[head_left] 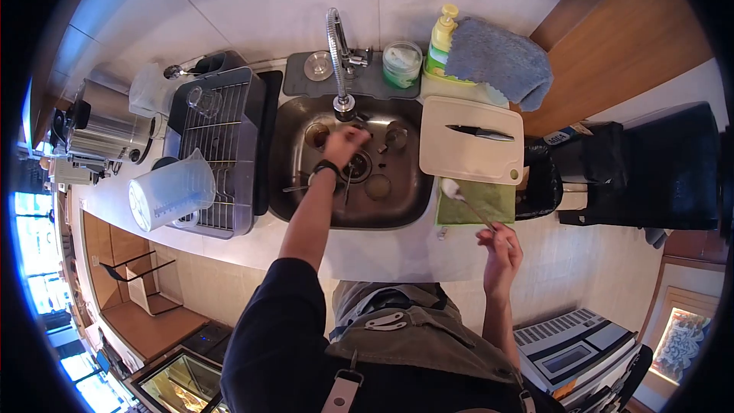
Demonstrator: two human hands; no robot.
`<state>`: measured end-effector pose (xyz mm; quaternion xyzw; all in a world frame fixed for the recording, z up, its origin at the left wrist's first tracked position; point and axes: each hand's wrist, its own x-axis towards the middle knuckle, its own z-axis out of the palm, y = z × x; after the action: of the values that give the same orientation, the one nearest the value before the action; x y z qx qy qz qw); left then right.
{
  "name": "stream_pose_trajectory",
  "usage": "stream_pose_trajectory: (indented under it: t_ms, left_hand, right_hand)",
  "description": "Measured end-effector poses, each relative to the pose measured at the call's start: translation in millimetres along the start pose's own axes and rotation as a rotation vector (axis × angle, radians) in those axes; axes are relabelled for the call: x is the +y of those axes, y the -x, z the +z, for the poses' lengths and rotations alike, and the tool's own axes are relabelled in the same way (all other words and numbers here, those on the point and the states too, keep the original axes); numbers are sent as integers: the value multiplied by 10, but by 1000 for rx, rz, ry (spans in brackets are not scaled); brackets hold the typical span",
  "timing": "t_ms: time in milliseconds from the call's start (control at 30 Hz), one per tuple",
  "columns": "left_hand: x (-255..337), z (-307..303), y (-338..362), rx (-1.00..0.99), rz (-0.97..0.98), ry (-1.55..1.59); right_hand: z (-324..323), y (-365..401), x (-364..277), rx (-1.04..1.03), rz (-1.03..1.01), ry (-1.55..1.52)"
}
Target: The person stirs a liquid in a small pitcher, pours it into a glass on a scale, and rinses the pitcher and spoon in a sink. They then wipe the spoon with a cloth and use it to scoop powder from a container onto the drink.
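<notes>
My left hand (344, 147) reaches into the steel sink (287, 203), just below the tap nozzle (344, 107). Its fingers are curled, and what they hold, if anything, I cannot make out. Around it in the sink are a glass with brown residue (316, 135), another glass (396, 135), a round glass (377, 186) and thin metal utensils. At the right, over the front of the counter, my right hand (501, 251) is closed on the handle of a thin stick with a white head (451, 188). That head is above a green cloth (482, 205).
Right of the sink, a knife (480, 132) lies on a white cutting board (466, 157). A yellow pump bottle (443, 30) and blue towel (501, 61) stand behind. On the left is a dish rack (243, 145) with a plastic measuring jug (176, 187). A bin (541, 183) is at the right.
</notes>
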<state>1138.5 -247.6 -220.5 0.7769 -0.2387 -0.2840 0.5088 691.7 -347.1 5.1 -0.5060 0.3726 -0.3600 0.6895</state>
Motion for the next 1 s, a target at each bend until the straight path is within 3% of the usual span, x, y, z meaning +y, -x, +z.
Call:
stream_pose_trajectory:
  t_ms: [33, 67, 133, 200, 233, 300, 367, 400, 500, 600, 767, 1000]
  left_hand:
    - [294, -275, 11, 72, -110, 233]
    - [624, -518, 20, 219, 11, 219]
    - [1146, -855, -233, 261, 170, 28]
    - [1584, -849, -580, 103, 337, 80]
    - [1948, -781, -608, 44, 453, -53]
    - [2288, -596, -819, -155, 251, -99]
    - [2467, -520, -866, -224, 273, -218]
    - [2526, -533, -904, -256, 287, -280]
    - [2139, -534, -1139, -173, 613, -442]
    - [1953, -699, -1099, -196, 418, -500]
    - [1709, -839, -1247, -416, 732, -822]
    - [1938, -842, -1002, -415, 593, -914]
  right_hand:
    - [167, -74, 22, -33, 12, 65]
    - [348, -146, 54, -66, 26, 130]
    - [740, -315, 260, -161, 25, 150]
    - [1211, -512, 491, -187, 116, 167]
    - [1447, -602, 623, -199, 83, 211]
    - [1835, -818, 970, -212, 61, 270]
    - [2100, -1022, 1335, -188, 72, 326]
    - [2212, -1120, 1472, -163, 69, 370]
    - [2386, -1223, 1710, -86, 31, 405]
    - [2488, -1256, 1770, -46, 30, 414]
    - [2520, -1220, 1723, -13, 53, 475]
    - [2465, -1281, 1769, 58, 100, 420]
